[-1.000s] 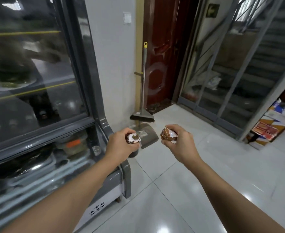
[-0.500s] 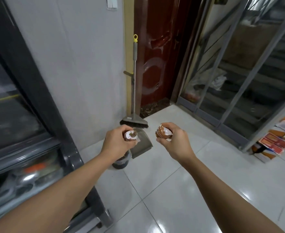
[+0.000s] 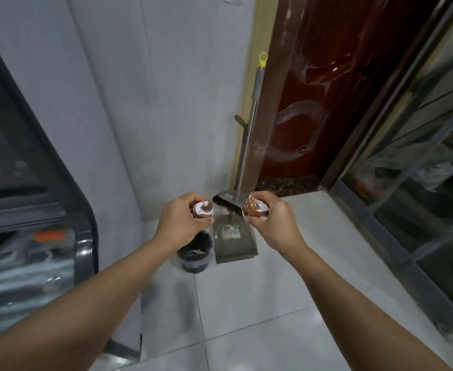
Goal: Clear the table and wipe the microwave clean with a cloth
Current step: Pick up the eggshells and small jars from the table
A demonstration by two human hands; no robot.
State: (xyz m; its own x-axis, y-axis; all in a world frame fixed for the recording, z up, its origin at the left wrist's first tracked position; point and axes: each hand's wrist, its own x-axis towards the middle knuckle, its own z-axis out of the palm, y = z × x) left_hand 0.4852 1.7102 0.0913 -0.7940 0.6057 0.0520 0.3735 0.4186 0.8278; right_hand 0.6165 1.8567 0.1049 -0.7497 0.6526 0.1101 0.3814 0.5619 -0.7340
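The view has swung right and closer: the display fridge slid to the left edge, and the bin now shows at center below the left hand.

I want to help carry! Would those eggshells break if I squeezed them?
Probably: the eggshells in the right hand look thin, with jagged broken edges. They seem very light, nested together and held loosely by fingertips.

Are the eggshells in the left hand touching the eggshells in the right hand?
Apart. The head view shows the left hand with eggshells and the right hand with eggshells; the broom head shows between them.
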